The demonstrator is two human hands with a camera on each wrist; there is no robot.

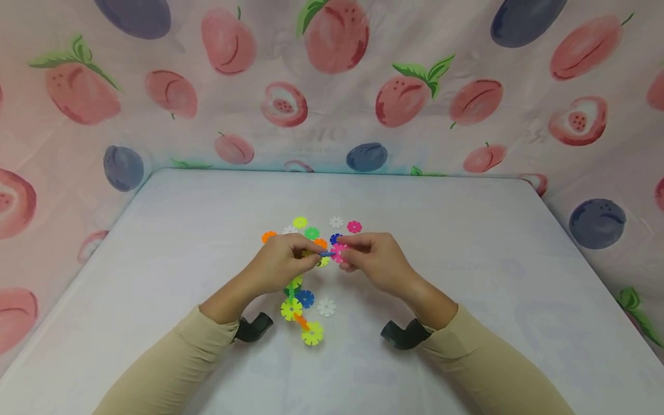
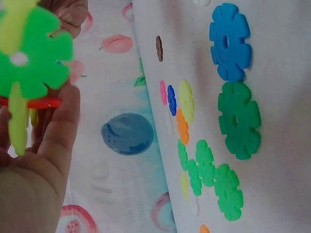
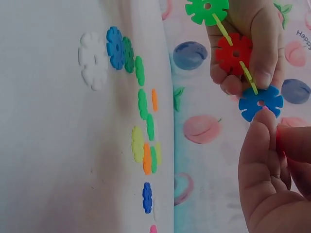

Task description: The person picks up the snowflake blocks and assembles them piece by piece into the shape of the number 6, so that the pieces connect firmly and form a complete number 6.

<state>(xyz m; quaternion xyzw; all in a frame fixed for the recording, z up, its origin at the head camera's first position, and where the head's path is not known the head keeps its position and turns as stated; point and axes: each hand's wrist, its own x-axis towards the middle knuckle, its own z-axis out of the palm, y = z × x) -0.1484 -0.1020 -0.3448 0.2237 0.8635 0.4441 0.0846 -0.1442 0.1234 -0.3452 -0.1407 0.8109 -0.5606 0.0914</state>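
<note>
My left hand [image 1: 282, 262] holds a chain of slotted plastic flower discs joined edge to edge. In the right wrist view the chain runs from a green disc [image 3: 194, 8] through a red disc [image 3: 227, 54] to a blue disc [image 3: 272, 101], with yellow discs seen edge-on between them. Below the left hand, its lower part shows a yellow disc [image 1: 287, 314], an orange disc [image 1: 301, 321] and another yellow disc [image 1: 312, 339]. Thumb and fingers of my right hand [image 1: 384, 262] pinch a pink disc [image 1: 336, 253] right at the blue disc's edge.
Loose discs lie on the white table [image 1: 467, 242]: a pink disc [image 1: 354, 226], a white disc [image 1: 327, 312], a blue disc [image 1: 307, 298] and several more behind the hands. A fruit-patterned cloth [image 1: 332, 104] hangs beyond the far edge. Black wrist mounts [image 1: 407, 336] sit at both cuffs.
</note>
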